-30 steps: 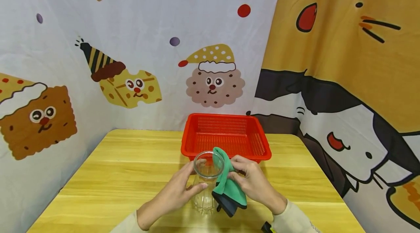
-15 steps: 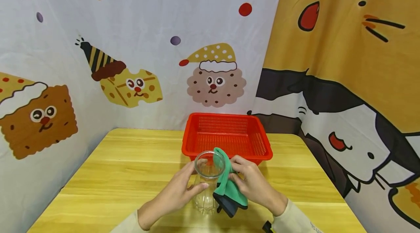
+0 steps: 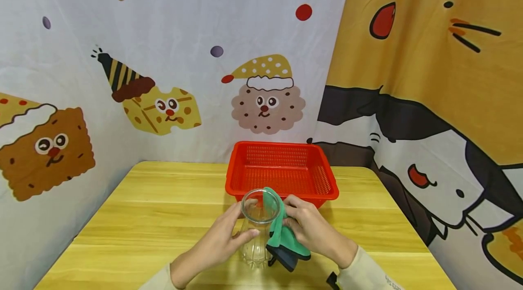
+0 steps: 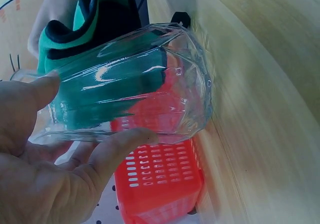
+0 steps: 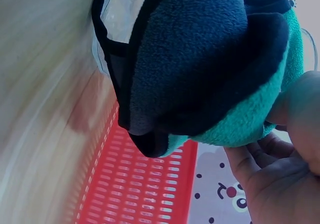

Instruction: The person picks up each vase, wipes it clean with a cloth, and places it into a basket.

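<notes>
A clear glass jar (image 3: 255, 253) stands upright at the near middle, its base at the tabletop. My left hand (image 3: 218, 241) grips its left side, with the thumb in front and the other fingers behind; the left wrist view shows this hand (image 4: 60, 169) around the glass (image 4: 110, 91). In my right hand (image 3: 312, 226) is a cleaning cloth (image 3: 289, 241), green on one side, dark grey on the other, with black edging. It lies along the jar's right side, its top near the rim. The right wrist view shows the bunched cloth (image 5: 190, 58) hiding most of the jar.
Behind the jar, a red perforated plastic basket (image 3: 282, 197) sits on the wooden table (image 3: 163, 208). A small black object (image 3: 333, 280) lies by my right cuff. Cartoon-printed curtains (image 3: 184, 54) hang behind and at the sides.
The cloth and my right hand have shifted slightly downward along the jar's right side. The left hand and the jar stay nearly in place.
</notes>
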A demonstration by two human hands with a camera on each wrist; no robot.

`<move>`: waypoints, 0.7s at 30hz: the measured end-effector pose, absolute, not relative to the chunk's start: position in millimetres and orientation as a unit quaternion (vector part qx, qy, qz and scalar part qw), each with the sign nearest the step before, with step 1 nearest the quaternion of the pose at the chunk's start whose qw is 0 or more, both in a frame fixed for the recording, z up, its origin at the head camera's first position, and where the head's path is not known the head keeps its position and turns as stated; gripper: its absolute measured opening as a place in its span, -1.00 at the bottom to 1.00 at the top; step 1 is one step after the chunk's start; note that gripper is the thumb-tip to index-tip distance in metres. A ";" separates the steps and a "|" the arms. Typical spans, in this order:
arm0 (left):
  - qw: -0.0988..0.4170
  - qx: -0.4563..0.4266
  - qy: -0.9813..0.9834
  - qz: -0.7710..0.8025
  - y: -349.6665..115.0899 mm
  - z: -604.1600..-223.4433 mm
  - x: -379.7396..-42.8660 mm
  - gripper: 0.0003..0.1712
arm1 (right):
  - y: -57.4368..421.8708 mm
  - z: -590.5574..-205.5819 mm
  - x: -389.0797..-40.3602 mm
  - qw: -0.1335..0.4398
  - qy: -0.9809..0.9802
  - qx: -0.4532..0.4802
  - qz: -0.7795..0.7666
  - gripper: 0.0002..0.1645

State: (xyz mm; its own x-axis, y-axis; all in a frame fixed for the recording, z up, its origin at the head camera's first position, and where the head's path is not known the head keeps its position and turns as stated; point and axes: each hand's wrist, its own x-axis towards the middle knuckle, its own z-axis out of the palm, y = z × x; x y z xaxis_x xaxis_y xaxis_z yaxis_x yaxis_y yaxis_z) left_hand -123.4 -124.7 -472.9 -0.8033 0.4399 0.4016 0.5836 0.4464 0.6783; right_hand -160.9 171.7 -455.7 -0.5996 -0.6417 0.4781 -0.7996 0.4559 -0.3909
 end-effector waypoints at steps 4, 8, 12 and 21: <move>0.078 -0.299 -0.847 -0.432 -125.0 -472.5 -122.6 -0.24 | 172.1 -454.6 -161.1 0.115 -0.844 0.433 0.294 -0.60; 0.072 -0.296 -0.847 -0.434 -125.2 -472.6 -122.3 -0.24 | 172.2 -452.4 -160.7 0.098 -0.849 0.435 0.283 -0.61; 0.071 -0.298 -0.848 -0.433 -125.1 -473.4 -122.7 -0.24 | 172.4 -450.2 -160.7 0.093 -0.852 0.441 0.264 -0.66; 0.078 -0.300 -0.847 -0.431 -124.3 -473.3 -122.1 -0.24 | 173.4 -451.6 -162.6 0.071 -0.861 0.449 0.226 -0.79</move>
